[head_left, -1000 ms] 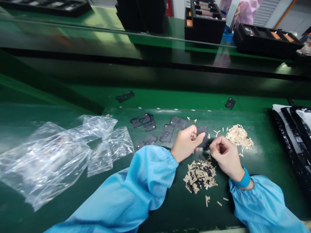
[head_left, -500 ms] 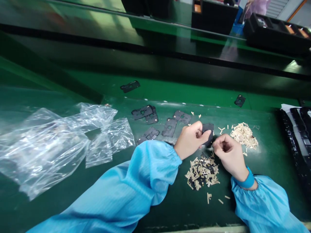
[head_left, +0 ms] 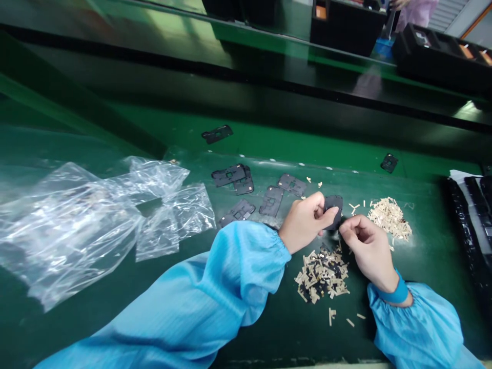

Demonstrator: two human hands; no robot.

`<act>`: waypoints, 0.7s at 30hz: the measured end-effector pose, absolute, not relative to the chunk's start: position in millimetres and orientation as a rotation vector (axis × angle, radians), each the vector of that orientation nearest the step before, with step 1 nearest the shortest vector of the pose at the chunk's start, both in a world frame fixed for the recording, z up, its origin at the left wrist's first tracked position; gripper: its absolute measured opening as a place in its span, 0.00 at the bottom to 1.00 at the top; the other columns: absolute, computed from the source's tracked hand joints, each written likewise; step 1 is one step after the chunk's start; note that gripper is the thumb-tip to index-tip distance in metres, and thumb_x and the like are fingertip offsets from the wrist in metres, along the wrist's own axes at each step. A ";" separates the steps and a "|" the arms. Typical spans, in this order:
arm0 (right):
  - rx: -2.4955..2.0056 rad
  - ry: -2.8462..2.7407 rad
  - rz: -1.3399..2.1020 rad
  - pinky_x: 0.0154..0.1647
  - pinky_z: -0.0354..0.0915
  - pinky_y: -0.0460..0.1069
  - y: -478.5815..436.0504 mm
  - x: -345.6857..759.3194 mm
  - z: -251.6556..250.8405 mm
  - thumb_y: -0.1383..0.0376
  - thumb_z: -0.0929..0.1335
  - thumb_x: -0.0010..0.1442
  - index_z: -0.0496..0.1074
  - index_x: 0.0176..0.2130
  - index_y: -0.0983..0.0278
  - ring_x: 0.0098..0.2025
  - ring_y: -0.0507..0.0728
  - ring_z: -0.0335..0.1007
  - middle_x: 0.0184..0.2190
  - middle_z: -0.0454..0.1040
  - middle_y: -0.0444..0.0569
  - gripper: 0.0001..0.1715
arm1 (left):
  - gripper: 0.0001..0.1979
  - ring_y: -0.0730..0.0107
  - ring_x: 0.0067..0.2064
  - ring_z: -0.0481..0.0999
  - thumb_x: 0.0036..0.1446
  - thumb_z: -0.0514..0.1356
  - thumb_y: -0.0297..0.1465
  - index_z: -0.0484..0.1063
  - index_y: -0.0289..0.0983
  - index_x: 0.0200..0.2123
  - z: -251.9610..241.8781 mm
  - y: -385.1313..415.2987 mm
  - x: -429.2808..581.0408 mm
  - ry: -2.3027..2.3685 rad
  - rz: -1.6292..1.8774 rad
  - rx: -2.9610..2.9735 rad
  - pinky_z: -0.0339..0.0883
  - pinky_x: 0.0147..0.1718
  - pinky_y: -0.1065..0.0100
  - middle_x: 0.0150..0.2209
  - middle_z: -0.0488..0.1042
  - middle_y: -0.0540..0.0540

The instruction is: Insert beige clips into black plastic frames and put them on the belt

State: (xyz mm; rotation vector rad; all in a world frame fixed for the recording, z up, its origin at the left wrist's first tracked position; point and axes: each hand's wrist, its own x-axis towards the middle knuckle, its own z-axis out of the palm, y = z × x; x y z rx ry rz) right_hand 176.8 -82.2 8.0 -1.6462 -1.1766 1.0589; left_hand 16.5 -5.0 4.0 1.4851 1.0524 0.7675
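Between thumb and fingers, my left hand [head_left: 306, 219] grips a thin black plastic plate [head_left: 334, 209], held up off the green table. My right hand [head_left: 365, 245] is closed in a pinch close to the plate's lower right corner; whatever its fingertips hold is too small to make out. Below both hands lies a pile of small beige and black pieces [head_left: 322, 275]. A second pile, of pale strips [head_left: 390, 218], sits right of my right hand. Several similar black plates [head_left: 271, 201] lie left of my left hand, some overlapping.
Crumpled clear plastic bags [head_left: 88, 220] cover the left of the table [head_left: 154, 312]. A black plastic-wrapped bundle [head_left: 471, 215] stands at the right edge. Single black plates [head_left: 217, 134] lie farther back. Black bins [head_left: 348, 25] stand on the raised ledge behind, near a person in pink [head_left: 417, 11].
The view has shifted slightly. My left hand still holds the black plate, and my right hand keeps its pinch near the plate's lower corner, with its fingers slightly more closed.
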 end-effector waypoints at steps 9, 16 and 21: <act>-1.696 -1.208 0.988 0.22 0.53 0.47 -84.3 177.5 6.7 0.57 0.71 0.60 0.73 0.31 0.62 0.23 0.51 0.55 0.22 0.67 0.42 0.12 | 0.19 0.77 0.17 0.70 0.60 0.60 0.38 0.54 0.40 0.24 4.2 -5.3 16.1 1.044 0.769 1.463 0.57 0.20 0.75 0.15 0.62 0.60; -1.736 -1.273 0.904 0.23 0.53 0.47 -84.4 179.8 5.2 0.57 0.71 0.60 0.73 0.31 0.63 0.22 0.51 0.54 0.21 0.67 0.42 0.12 | 0.18 0.78 0.17 0.69 0.61 0.60 0.38 0.55 0.40 0.24 5.2 -5.0 15.7 1.043 0.752 1.463 0.57 0.20 0.75 0.15 0.62 0.60; -1.731 -1.257 0.926 0.23 0.53 0.47 -84.2 179.0 4.4 0.57 0.71 0.60 0.73 0.31 0.63 0.22 0.50 0.54 0.21 0.67 0.42 0.12 | 0.18 0.77 0.16 0.69 0.61 0.60 0.38 0.54 0.40 0.24 5.2 -5.4 14.8 1.048 0.743 1.477 0.56 0.20 0.76 0.14 0.62 0.60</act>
